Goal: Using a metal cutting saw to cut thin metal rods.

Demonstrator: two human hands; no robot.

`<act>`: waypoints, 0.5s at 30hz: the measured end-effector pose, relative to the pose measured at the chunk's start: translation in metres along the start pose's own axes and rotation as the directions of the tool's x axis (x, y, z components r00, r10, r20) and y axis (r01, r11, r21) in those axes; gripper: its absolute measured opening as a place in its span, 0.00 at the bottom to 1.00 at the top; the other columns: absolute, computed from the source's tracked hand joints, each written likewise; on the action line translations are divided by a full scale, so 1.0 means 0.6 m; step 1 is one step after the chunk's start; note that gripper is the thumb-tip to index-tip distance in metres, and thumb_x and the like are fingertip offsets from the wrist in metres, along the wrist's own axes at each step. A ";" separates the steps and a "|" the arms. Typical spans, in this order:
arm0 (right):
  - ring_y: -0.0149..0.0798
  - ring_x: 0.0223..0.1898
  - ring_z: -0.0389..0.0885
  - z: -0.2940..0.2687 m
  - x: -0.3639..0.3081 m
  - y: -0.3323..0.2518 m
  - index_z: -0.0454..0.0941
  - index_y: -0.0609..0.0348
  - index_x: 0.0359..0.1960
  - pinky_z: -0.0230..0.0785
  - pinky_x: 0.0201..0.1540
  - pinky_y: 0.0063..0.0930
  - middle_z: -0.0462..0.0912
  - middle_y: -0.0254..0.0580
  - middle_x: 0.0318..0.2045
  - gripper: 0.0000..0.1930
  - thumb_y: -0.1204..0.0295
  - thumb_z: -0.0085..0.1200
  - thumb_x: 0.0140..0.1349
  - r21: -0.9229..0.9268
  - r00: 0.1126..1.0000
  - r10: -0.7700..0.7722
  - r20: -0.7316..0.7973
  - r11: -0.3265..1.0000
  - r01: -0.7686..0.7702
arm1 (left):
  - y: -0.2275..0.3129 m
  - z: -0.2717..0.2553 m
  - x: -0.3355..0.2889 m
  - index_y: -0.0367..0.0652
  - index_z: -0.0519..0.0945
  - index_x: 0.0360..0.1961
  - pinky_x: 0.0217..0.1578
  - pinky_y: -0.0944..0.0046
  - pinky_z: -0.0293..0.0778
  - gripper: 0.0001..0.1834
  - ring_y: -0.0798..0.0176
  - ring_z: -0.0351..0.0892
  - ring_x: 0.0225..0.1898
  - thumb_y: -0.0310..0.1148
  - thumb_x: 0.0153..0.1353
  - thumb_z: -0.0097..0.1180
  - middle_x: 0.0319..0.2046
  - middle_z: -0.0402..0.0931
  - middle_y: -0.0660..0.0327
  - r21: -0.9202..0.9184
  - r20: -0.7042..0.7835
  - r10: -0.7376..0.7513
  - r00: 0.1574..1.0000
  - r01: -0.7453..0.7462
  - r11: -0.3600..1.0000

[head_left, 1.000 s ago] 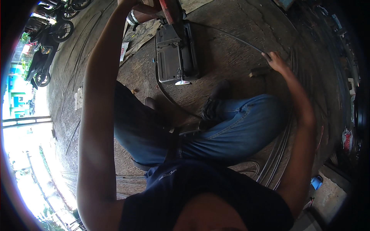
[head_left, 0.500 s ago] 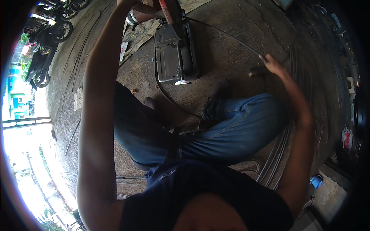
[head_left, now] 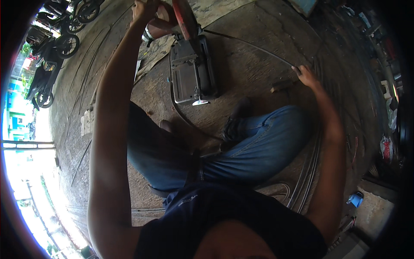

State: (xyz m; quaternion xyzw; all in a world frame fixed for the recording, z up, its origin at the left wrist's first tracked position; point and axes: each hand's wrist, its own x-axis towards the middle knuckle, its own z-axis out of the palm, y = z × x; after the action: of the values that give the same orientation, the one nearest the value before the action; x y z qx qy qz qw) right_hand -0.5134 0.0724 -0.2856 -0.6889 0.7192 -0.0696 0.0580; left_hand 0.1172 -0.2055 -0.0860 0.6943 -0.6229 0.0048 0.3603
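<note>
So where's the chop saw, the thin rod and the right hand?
Chop saw point(head_left: 183, 78): head view, on its dark base.
Thin rod point(head_left: 264, 50): head view, along its middle stretch.
Right hand point(head_left: 308, 77): head view, middle of the hand.

From my end I count one left grip point(head_left: 144, 12) and one right grip point(head_left: 308, 77), two in all. I make it one saw-like machine point(head_left: 183, 73), one dark rod point(head_left: 258, 47) leading to the right, one small block point(head_left: 282, 85), one blue item point(head_left: 355, 199), two trouser legs point(head_left: 271, 138) and two feet point(head_left: 241, 108). I see at least two motorcycles point(head_left: 51, 71), and several loose rods point(head_left: 307, 177), too bunched for me to number.
</note>
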 end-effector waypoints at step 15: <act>0.59 0.46 0.78 -0.350 0.009 -0.117 0.77 0.60 0.52 0.71 0.48 0.47 0.79 0.58 0.40 0.26 0.48 0.45 0.70 -0.161 0.949 -0.032 -0.315 0.987 -0.021 | 0.392 -0.052 -0.253 0.39 0.65 0.66 0.70 0.47 0.49 0.34 0.48 0.59 0.69 0.50 0.66 0.53 0.65 0.64 0.49 0.168 -0.112 0.951 0.288 -0.938 0.304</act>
State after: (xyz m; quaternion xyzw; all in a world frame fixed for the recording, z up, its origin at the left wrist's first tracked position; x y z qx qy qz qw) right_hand -0.4823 0.0683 -0.0661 -0.6732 0.7205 -0.1205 -0.1143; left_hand -0.1074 -0.0506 -0.0157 0.2020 -0.8738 0.3038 0.3215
